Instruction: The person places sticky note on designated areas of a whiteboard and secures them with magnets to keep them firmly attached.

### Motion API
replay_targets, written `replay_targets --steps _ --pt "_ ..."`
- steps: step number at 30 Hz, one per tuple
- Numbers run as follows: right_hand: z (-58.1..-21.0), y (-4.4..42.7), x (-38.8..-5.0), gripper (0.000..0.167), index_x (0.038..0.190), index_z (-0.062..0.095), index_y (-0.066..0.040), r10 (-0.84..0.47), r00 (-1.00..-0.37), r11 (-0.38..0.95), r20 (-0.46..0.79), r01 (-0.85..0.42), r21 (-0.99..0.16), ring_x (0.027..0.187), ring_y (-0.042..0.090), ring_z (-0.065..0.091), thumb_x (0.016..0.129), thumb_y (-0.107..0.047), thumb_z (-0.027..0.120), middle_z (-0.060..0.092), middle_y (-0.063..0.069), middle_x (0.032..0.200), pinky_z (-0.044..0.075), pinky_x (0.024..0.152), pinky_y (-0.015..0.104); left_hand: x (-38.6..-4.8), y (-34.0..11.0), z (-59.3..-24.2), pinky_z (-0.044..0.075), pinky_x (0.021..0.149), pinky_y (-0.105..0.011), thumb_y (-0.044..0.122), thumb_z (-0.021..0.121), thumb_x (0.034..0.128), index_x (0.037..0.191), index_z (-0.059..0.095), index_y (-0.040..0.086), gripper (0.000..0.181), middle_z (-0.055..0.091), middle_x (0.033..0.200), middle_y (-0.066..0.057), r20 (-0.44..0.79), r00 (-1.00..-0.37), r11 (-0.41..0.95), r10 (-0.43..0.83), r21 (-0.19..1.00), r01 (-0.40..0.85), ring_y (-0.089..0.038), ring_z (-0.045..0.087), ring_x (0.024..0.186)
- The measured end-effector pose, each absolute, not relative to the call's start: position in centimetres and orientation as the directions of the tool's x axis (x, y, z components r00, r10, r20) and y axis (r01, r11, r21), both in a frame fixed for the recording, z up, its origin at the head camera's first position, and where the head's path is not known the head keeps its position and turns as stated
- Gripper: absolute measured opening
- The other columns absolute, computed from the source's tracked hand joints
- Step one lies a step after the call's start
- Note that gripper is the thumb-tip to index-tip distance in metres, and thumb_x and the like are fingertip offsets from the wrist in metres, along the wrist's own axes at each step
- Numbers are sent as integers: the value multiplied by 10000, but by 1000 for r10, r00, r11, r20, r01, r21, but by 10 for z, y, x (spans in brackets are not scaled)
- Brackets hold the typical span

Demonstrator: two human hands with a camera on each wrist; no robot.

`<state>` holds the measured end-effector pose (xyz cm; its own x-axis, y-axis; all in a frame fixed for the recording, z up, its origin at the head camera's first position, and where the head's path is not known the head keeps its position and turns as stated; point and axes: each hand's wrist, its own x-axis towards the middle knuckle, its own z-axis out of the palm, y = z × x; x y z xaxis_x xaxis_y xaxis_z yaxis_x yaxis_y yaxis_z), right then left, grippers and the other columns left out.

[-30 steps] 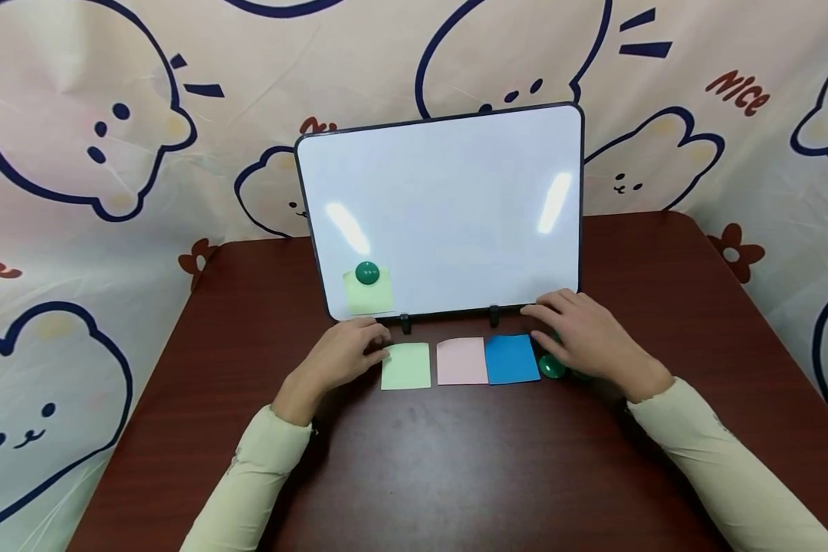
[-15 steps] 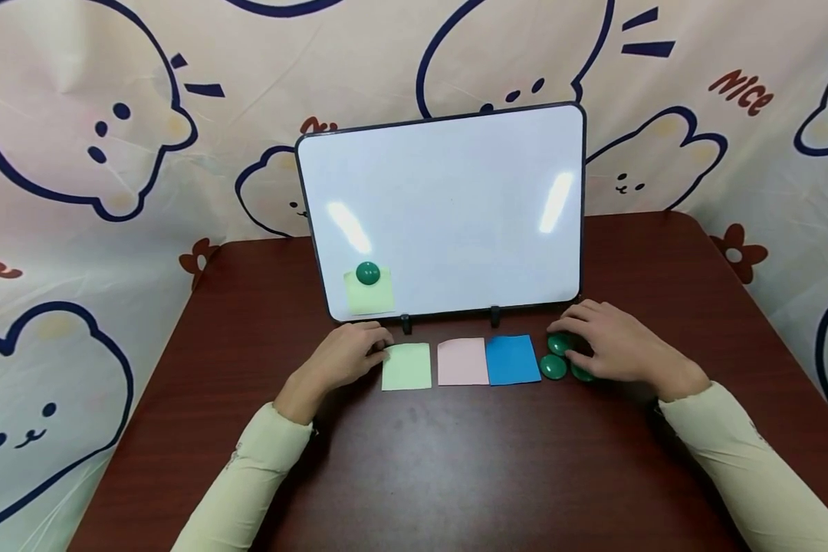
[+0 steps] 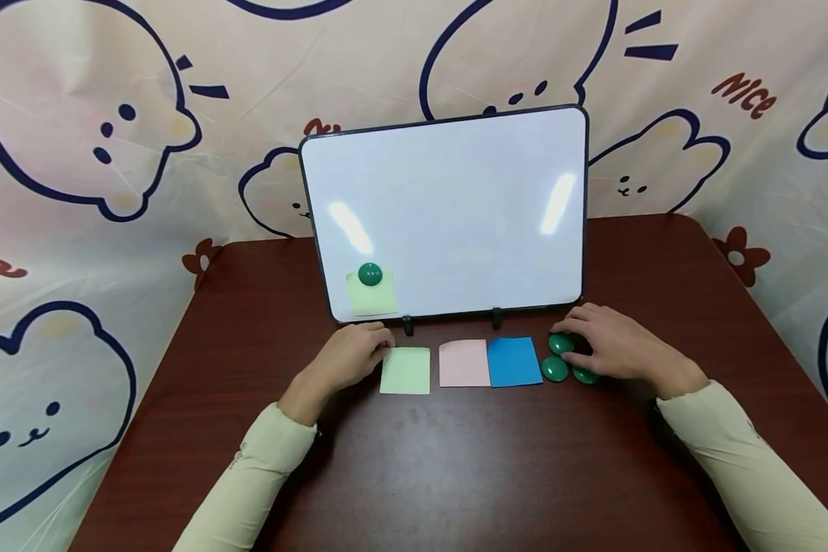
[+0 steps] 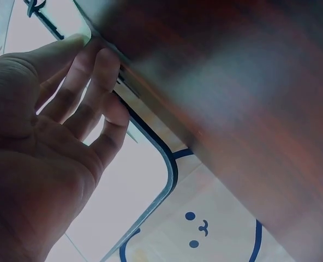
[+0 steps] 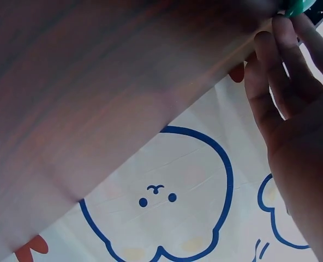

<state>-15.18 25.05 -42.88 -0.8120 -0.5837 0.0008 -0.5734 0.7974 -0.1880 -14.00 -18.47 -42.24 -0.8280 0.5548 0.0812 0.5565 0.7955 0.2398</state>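
Note:
My left hand (image 3: 348,356) pinches the upper left corner of a light green sticky note (image 3: 405,372) on the table. In the left wrist view its thumb (image 4: 58,57) meets the note's corner. My right hand (image 3: 614,343) has thumb and fingers around a round green magnet (image 3: 560,343), the farthest of three lying together. A second magnet (image 3: 554,369) lies just nearer, and a third (image 3: 584,376) is partly under the hand. Only a bit of green magnet (image 5: 299,6) shows beyond the fingertips in the right wrist view.
Behind the hands stands a whiteboard (image 3: 448,215) on small black feet. At its lower left, a green magnet (image 3: 369,274) holds a yellow-green note (image 3: 372,299). A pink note (image 3: 464,363) and a blue note (image 3: 514,362) lie side by side on the brown table (image 3: 441,468).
My right hand has drawn back from the whiteboard's lower right edge to the magnets, uncovering them. The light green note has shifted slightly toward me under the left hand.

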Motion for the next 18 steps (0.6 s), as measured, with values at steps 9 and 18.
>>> replay_targets --steps 9,18 --pt "-428 252 -154 393 1201 691 -118 -561 -826 797 48 -556 -235 1038 215 588 854 -286 768 650 60 1145 539 891 459 -139 -184 -421 495 675 -283 65 646 950 925 666 133 74 634 869 20 114 -849 813 515 249 527 -108 535 716" --pt "-425 254 -155 410 1253 657 -158 -545 -834 789 90 -546 -280 1041 211 582 878 -290 757 652 47 1162 547 882 472 -140 -184 -420 526 708 -311 79 653 954 972 677 123 54 688 920 10 190 -855 814 483 261 518 -130 599 782"
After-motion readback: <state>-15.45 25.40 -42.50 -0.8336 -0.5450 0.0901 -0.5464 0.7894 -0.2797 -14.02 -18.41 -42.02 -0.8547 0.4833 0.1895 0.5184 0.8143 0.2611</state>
